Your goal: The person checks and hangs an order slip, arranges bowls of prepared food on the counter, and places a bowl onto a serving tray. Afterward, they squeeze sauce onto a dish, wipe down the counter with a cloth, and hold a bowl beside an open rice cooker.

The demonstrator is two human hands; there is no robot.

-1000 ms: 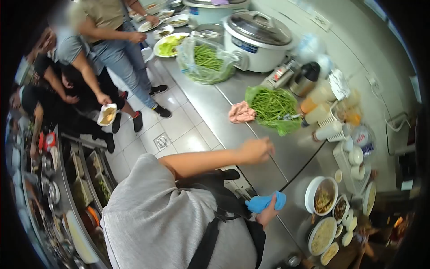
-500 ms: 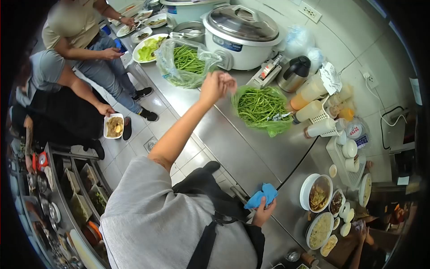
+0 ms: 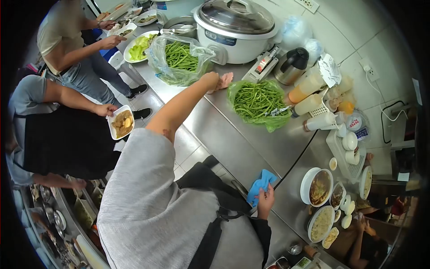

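My left hand [image 3: 210, 81] reaches across the steel counter [image 3: 224, 134], its fingers closed on a crumpled pink cloth [image 3: 226, 80] that touches the surface. It sits between a clear plastic bag of green beans [image 3: 181, 58] and a green bag of beans [image 3: 257, 103]. Close to my body, at the counter's near edge, my right hand [image 3: 265, 200] grips a folded blue cloth [image 3: 260, 184]. The fingers of my left hand are partly hidden behind its back.
A large rice cooker [image 3: 235, 33] stands at the back, beside a stapler-like device [image 3: 263, 66] and a thermos [image 3: 292, 66]. Sauce bottles [image 3: 309, 109] and food bowls [image 3: 316, 186] line the right. Two people are at left; one holds a food tray [image 3: 122, 124].
My left hand has come down to the counter with the pink cloth. The blue cloth has shifted slightly in my right hand. The nearer person has moved closer with the food tray.
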